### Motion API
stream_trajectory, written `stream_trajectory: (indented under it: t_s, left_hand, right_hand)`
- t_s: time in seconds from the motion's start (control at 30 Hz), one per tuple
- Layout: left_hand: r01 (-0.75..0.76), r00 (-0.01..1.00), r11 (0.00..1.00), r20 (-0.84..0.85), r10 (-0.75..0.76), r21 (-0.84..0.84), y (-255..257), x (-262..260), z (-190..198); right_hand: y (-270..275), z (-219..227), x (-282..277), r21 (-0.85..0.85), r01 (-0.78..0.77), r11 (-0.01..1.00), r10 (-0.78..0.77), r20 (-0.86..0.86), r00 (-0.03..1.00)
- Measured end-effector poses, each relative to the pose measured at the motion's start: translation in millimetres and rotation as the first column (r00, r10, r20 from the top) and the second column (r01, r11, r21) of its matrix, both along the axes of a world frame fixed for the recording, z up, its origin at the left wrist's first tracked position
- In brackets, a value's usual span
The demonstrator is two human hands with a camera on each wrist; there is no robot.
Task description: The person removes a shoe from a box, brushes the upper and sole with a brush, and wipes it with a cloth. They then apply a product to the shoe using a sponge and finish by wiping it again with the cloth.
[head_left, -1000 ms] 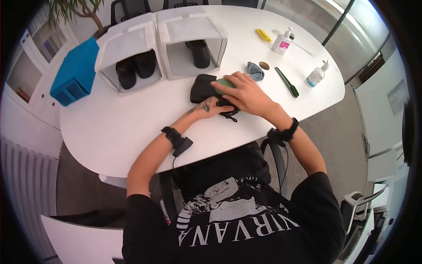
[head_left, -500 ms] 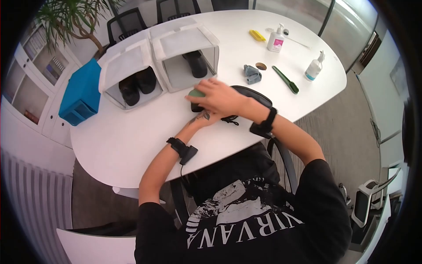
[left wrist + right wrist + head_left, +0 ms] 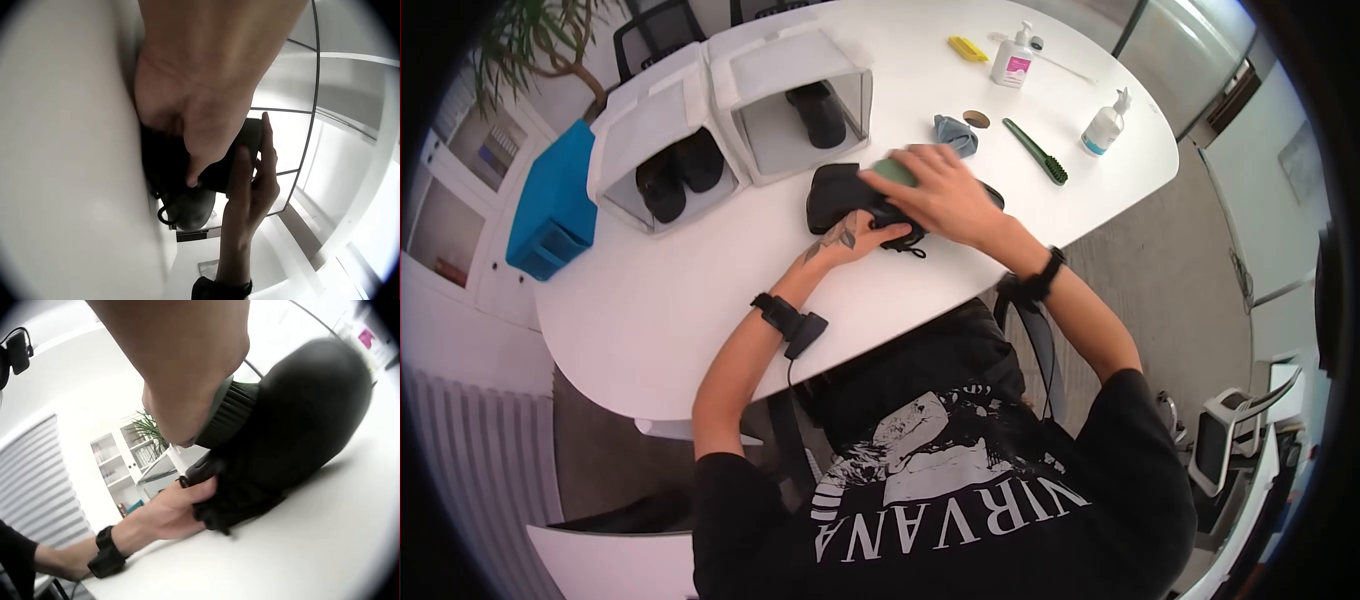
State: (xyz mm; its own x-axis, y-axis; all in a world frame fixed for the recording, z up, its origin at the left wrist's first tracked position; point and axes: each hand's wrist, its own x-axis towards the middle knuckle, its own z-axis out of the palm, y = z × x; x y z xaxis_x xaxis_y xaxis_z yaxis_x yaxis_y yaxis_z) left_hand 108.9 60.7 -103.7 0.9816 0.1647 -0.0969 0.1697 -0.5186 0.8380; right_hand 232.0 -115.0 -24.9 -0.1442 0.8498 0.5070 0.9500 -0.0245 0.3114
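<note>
A black shoe (image 3: 830,196) lies on the white table in the head view, its dark laces hanging toward the person. My left hand (image 3: 855,238) grips it at the near side, thumb over the lace area; the left wrist view shows this hand (image 3: 194,112) close above the table. Pressed to the shoe's upper is a green block (image 3: 896,172) with a ribbed side, which my right hand (image 3: 948,200) holds from above. In the right wrist view the block (image 3: 232,412) touches the shoe (image 3: 319,406) behind its rounded toe. Fingers partly hide the block.
Two white boxes (image 3: 790,55) with black shoes inside stand behind, beside a blue case (image 3: 555,205). Farther right lie a grey cloth (image 3: 956,136), a brown ring (image 3: 976,118), a green brush (image 3: 1036,152) and a yellow item (image 3: 968,48), near two pump bottles (image 3: 1103,130).
My right hand and the green block have moved from the shoe's left end back toward its middle. My left hand keeps its grip on the shoe. The head view has shifted slightly.
</note>
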Motion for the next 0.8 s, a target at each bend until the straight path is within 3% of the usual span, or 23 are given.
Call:
stream_trajectory:
  t_s: [0.03, 0.1, 0.2, 0.23, 0.33, 0.43, 0.57, 0.63, 0.67, 0.7, 0.77, 0.8]
  left_hand:
    - [-0.002, 0.992, 0.987, -0.128, 0.022, 0.16, 5, 7, -7]
    - [-0.017, 0.957, 0.998, 0.289, 0.001, 0.054, 9, 12, -42]
    - [-0.062, 0.994, 0.994, 0.095, 0.054, 0.087, -1, 4, -11]
    - [-0.057, 0.998, 0.998, 0.021, 0.057, -0.021, -4, 1, 0]
    - [0.027, 0.985, 0.957, 0.171, 0.023, -0.289, -2, 4, -16]
    - [-0.004, 1.0, 0.989, -0.022, 0.001, -0.147, 6, 7, -16]
    - [0.042, 0.991, 0.973, 0.132, -0.012, -0.227, 2, 3, -14]
    - [-0.032, 0.998, 0.991, 0.047, 0.038, -0.127, -1, -1, -5]
    - [-0.036, 0.998, 0.999, 0.057, 0.037, -0.019, 6, 6, -22]
    - [-0.038, 0.998, 0.999, -0.045, 0.038, 0.012, -3, -1, 7]
    - [-0.025, 0.966, 0.998, 0.258, 0.008, 0.06, 2, 5, -24]
    - [-0.047, 0.937, 0.998, 0.348, 0.034, 0.029, -2, 3, -21]
  right_hand:
    - [19, 0, -1, 0.013, -0.063, 0.998, 0.063, 0.005, 0.998]
    - [42, 3, -8, -0.041, -0.081, 0.996, 0.082, 0.014, 0.997]
    - [20, 6, 2, 0.004, -0.052, 0.999, 0.052, -0.004, 0.999]
    - [2, 5, 9, 0.015, -0.047, 0.999, 0.047, 0.002, 0.999]
    - [-68, -3, 20, -0.002, 0.116, 0.993, -0.116, -0.041, 0.992]
    - [-116, -15, 23, 0.054, 0.229, 0.972, -0.22, -0.126, 0.967]
    - [-88, -19, 16, 0.089, 0.193, 0.977, -0.188, -0.068, 0.98]
    - [-41, -9, 11, 0.08, 0.117, 0.99, -0.114, -0.041, 0.993]
    - [-17, -7, 8, 0.079, 0.069, 0.995, -0.068, -0.019, 0.998]
    - [7, -6, 4, 0.072, 0.019, 0.997, -0.019, 0.001, 1.0]
    - [51, 3, -5, -0.029, -0.097, 0.995, 0.094, -0.076, 0.993]
    - [69, 5, -4, -0.074, -0.123, 0.99, 0.117, -0.084, 0.99]
